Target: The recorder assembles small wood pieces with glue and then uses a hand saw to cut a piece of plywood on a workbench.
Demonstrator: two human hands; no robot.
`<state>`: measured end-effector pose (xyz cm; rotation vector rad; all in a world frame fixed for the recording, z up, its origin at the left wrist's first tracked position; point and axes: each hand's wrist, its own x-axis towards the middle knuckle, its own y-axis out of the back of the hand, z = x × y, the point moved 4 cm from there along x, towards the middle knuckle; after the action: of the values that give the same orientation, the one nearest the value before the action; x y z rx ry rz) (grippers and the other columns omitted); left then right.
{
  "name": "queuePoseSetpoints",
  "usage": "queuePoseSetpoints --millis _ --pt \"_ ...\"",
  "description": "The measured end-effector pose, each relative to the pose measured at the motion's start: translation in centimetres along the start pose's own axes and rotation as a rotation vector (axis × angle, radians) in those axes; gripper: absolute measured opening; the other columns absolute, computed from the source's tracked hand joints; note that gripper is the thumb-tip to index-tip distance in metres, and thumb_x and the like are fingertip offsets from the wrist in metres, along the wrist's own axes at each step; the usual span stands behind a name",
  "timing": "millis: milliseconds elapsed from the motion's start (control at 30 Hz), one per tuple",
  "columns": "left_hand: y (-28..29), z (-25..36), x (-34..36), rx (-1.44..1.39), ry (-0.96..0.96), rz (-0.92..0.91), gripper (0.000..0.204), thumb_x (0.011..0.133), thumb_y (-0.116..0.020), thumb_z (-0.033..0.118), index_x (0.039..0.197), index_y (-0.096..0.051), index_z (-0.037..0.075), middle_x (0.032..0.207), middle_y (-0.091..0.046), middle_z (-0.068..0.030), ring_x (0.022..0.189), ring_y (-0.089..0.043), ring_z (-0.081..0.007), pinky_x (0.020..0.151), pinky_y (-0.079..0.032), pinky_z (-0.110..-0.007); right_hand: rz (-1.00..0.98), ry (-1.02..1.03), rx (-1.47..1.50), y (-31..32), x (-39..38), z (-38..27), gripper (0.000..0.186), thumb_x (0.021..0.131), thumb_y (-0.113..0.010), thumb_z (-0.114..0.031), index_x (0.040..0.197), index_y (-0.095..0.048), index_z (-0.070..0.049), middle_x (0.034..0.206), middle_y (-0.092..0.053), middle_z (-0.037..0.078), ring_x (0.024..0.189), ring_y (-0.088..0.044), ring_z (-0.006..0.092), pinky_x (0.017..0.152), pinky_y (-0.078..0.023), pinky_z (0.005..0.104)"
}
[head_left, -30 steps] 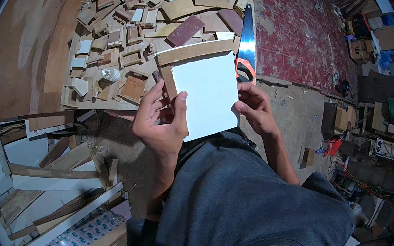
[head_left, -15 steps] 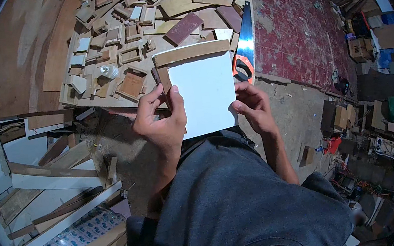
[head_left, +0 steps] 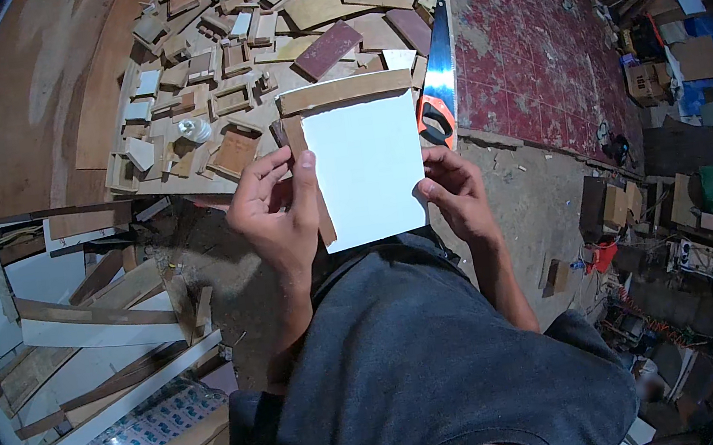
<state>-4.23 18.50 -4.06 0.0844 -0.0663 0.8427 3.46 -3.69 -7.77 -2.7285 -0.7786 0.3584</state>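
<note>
Between my two hands is a white rectangular panel [head_left: 370, 172] with brown wooden strips along its far and left edges. My left hand [head_left: 276, 201] grips the left side, its thumb on the left strip [head_left: 317, 209] and its fingers behind. On the opposite side my right hand [head_left: 458, 195] pinches the panel's bare right edge between thumb and fingers. The far strip [head_left: 347, 91] runs across the whole top of the panel. A darker piece of wood [head_left: 278, 132] shows behind the upper left corner; how it joins the panel is hidden.
Ahead stands a worktable crowded with small wooden frames [head_left: 233, 101] and a maroon board [head_left: 328, 51]. A handsaw with an orange handle [head_left: 437, 119] lies on its right edge, near the panel. Wood offcuts [head_left: 92, 313] are piled on the left; boxes [head_left: 614, 207] stand on the right.
My left thumb has slid up and left onto the strip, uncovering more of its lower part. The panel has shifted very slightly left; my right hand keeps its pinch.
</note>
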Motion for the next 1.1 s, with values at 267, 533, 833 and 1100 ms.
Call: queuePoseSetpoints --millis 267,533,833,1100 --pt "0.9 0.1 1.0 -0.085 0.008 -0.116 0.029 0.084 -0.074 0.012 0.102 -0.064 -0.010 0.081 -0.070 -0.0122 0.067 -0.062 -0.0066 0.057 -0.047 -0.017 -0.031 -0.013 0.038 0.2 0.5 0.3 0.033 0.088 -0.064 -0.006 0.119 -0.054 0.003 0.100 -0.064 0.007 0.083 -0.059 0.0085 0.070 -0.046 0.0225" --pt "0.0 -0.3 2.0 -0.183 0.025 -0.156 0.029 0.085 -0.070 0.002 0.109 -0.061 -0.012 0.082 -0.071 -0.0162 0.072 -0.065 -0.0097 0.061 -0.051 -0.019 -0.017 0.005 0.053 -0.1 1.5 -0.1 0.033 0.087 -0.064 -0.003 0.119 -0.055 0.004 0.092 -0.063 0.005 0.075 -0.055 0.0084 0.063 -0.043 0.0224" --pt "-0.3 -0.8 2.8 -0.098 0.027 -0.117 0.031 0.084 -0.073 0.005 0.109 -0.063 -0.010 0.082 -0.071 -0.0161 0.072 -0.065 -0.0090 0.060 -0.051 -0.019 -0.013 -0.031 0.051 0.2 2.7 -0.1 0.032 0.088 -0.064 -0.003 0.118 -0.055 0.003 0.092 -0.062 0.005 0.076 -0.055 0.0082 0.062 -0.044 0.0224" --pt "-0.9 -0.5 3.5 -0.142 0.018 -0.127 0.030 0.085 -0.072 0.005 0.109 -0.063 -0.010 0.083 -0.071 -0.0166 0.072 -0.065 -0.0100 0.061 -0.051 -0.020 -0.031 -0.033 0.033 0.6 3.4 -0.5 0.031 0.088 -0.065 -0.004 0.117 -0.056 0.002 0.095 -0.064 0.005 0.079 -0.057 0.0083 0.066 -0.044 0.0223"
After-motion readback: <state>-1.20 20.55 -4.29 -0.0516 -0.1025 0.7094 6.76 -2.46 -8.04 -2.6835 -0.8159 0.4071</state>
